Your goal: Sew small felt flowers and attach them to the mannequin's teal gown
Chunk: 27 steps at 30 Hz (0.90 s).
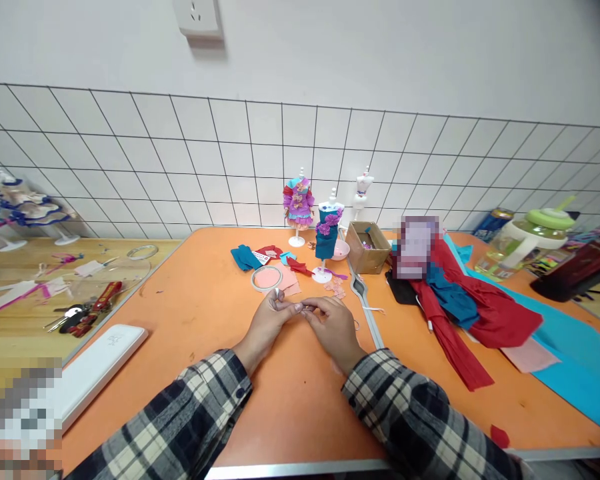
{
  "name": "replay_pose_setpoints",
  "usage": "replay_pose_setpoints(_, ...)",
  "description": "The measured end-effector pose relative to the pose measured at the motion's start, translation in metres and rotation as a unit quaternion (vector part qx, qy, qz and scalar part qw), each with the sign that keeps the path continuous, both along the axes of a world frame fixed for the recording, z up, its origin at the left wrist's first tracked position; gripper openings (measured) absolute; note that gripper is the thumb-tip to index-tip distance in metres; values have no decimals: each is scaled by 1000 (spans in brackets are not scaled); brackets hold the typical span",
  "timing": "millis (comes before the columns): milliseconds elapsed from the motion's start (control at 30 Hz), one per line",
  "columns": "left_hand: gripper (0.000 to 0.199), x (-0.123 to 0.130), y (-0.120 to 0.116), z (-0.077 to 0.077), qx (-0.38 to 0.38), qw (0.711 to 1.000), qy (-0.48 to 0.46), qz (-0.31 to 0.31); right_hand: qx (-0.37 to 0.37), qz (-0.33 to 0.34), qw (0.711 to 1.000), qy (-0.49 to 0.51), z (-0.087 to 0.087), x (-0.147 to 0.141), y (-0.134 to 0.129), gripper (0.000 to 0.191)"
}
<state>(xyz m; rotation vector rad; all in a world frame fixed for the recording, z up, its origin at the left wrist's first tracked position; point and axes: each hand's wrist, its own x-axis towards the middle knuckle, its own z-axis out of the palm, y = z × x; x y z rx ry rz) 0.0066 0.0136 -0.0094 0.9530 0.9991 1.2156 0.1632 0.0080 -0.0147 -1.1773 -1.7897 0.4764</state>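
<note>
My left hand [271, 321] and my right hand [334, 327] meet above the middle of the orange table [290, 413]. The fingertips of both are pinched together, on something too small to make out. Just beyond them stands a small dress form [326, 233] in a teal dress with purple flowers. A ring of tape [267, 279] lies behind my left hand, on pieces of pink fabric [291, 283]. Beside my right hand runs a grey zipper strip [371, 323].
Behind stand a dress form in a purple outfit [299, 203] and a bare one [363, 190]. A cardboard box [367, 248], red fabric [500, 310] and a green-lidded bottle [525, 243] sit right. A white power bank [105, 367] and keys [73, 319] lie left.
</note>
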Motion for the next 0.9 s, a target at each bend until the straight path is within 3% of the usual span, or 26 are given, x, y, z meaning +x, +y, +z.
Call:
replay_pose_setpoints(200,55,3,-2,1,-7,999,-36,-3,35,-24,999,10,-2,1,0,10)
replay_pose_setpoints(367,47,3,-5,3,-11,996,-81,-31,59,-24,998,18,7,6,-1,11)
replay_pose_setpoints(433,42,3,-9,5,19,998,-39,-40,60,-28,997,25,11,11,1,11)
replay_pose_setpoints(533,33,5,-19,10,139,982,110,-61,22,-44,996,72,15,19,6,12)
replay_pose_setpoints(600,20,10,-28,11,236,934,221,-153,-34,-48,989,139,14,23,11,15)
replay_pose_setpoints(667,11,17,-37,10,341,835,315,-295,-94,-43,969,224,12,25,17,19)
replay_pose_setpoints(700,8,21,-41,9,387,788,340,-337,-120,-37,957,262,11,26,19,22)
replay_pose_setpoints(733,8,25,-44,7,425,747,362,-361,-142,-32,945,292,10,27,22,25)
replay_pose_setpoints(800,9,33,-47,2,456,697,412,-369,-169,-33,931,322,12,30,25,31)
replay_pose_setpoints(900,13,37,-47,-2,447,672,480,-343,-182,-28,935,304,21,42,28,34)
